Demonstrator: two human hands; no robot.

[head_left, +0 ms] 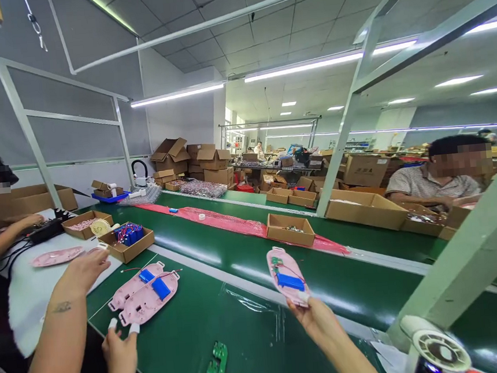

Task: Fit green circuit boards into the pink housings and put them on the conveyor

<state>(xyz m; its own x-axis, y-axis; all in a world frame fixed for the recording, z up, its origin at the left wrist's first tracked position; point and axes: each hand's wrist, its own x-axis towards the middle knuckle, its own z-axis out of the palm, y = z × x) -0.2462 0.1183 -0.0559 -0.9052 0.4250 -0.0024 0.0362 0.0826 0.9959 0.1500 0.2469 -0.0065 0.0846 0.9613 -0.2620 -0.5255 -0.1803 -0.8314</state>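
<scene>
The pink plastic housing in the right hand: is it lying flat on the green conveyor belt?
No, the right hand holds the pink plastic housing up above the green conveyor belt.

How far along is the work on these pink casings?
Done: the pink casing in the right hand already has a blue battery fitted, as do the two casings on the green belt. In hand: that held casing. Left, seemingly: a box of blue batteries and green circuit boards lying on the belt.

Fig. notes, your view: stacked cardboard cartons (170, 157) by far wall; beyond green conveyor belt (366, 240), co-worker in striped shirt (431, 185); overhead, fluorescent tube lights (303, 65).
</scene>
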